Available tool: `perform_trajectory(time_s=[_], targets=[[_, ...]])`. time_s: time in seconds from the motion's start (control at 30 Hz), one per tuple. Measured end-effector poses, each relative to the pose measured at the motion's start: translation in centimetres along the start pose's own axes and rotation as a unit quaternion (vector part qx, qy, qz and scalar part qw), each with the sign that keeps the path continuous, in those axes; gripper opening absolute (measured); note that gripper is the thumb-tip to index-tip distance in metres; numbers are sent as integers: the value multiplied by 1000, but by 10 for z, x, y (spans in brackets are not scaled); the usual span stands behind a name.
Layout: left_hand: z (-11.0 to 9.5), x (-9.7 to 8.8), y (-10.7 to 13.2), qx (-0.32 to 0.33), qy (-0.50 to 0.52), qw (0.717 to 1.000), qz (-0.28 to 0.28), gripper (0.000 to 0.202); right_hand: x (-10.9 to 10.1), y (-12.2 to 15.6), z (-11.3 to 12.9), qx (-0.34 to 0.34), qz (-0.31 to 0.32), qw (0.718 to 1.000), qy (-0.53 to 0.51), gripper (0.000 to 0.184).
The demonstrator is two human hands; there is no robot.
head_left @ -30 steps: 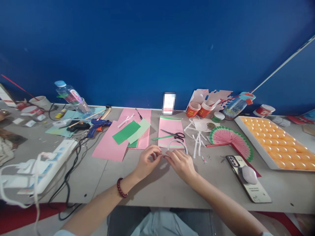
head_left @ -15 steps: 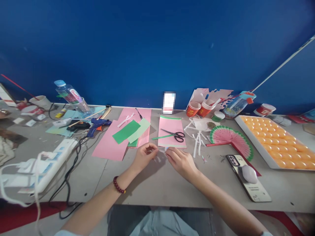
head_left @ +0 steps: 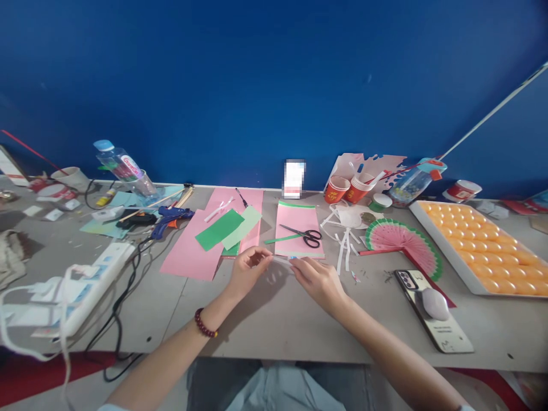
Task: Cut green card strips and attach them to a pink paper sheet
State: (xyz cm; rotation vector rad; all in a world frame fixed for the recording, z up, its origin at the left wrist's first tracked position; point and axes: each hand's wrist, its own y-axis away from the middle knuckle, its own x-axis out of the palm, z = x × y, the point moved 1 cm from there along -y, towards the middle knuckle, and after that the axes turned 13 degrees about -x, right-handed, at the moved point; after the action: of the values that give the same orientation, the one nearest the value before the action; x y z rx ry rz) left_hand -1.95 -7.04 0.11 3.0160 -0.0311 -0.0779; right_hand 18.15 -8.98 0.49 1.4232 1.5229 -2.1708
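A thin whitish strip (head_left: 281, 261), possibly tape, stretches between my two hands above the grey table. My left hand (head_left: 249, 273), with a dark red bead bracelet on its wrist, pinches one end. The other end is gripped by my right hand (head_left: 317, 279), where a small bluish-white bit shows at the fingertips and the rest is hidden. Just beyond the hands lie black scissors (head_left: 311, 235) and a narrow green strip (head_left: 282, 239) on a pink sheet (head_left: 295, 216). Green paper (head_left: 220, 229) and pale green paper (head_left: 243, 227) rest on larger pink paper (head_left: 188, 251) to the left.
On the left are a power strip (head_left: 98, 279) with cables, a blue glue gun (head_left: 171, 216) and a bottle (head_left: 124, 165). To the right lie white paper strips (head_left: 342, 251), a pink-green paper fan (head_left: 398, 240), a phone (head_left: 440, 325), red cups (head_left: 337, 188) and an orange-filled tray (head_left: 475, 282).
My hands have moved slightly apart, the left one to the left and the right one to the right. More of the whitish strip shows between them.
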Motion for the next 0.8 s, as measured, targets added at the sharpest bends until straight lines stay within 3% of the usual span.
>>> perform_trajectory(time_s=[0.2, 0.43, 0.53, 0.6, 0.67, 0.73, 0.8], targets=[[5, 3, -3, -38, 28, 999, 2, 24, -8, -3, -1, -31, 40, 997, 60, 23], [6, 0, -11, -96, 48, 994, 35, 46, -19, -11, -16, -40, 103, 994, -7, 26], [5, -5, -13, -80, -40, 995, 47, 35, -26, -16, -26, -5, 140, 990, -26, 25], [6, -7, -13, -20, -159, 986, 56, 21, -31, -21, -33, 20, 161, 986, -34, 24], [8, -7, -11, 87, -290, 951, 62, 19, -36, -28, -39, 49, 179, 982, -43, 22], [12, -5, -9, 198, -401, 892, 61, 25, -39, -35, -43, 77, 197, 976, -52, 21], [18, -3, -7, 266, -488, 829, 61, 31, -39, -41, -45, 101, 214, 969, -63, 21]])
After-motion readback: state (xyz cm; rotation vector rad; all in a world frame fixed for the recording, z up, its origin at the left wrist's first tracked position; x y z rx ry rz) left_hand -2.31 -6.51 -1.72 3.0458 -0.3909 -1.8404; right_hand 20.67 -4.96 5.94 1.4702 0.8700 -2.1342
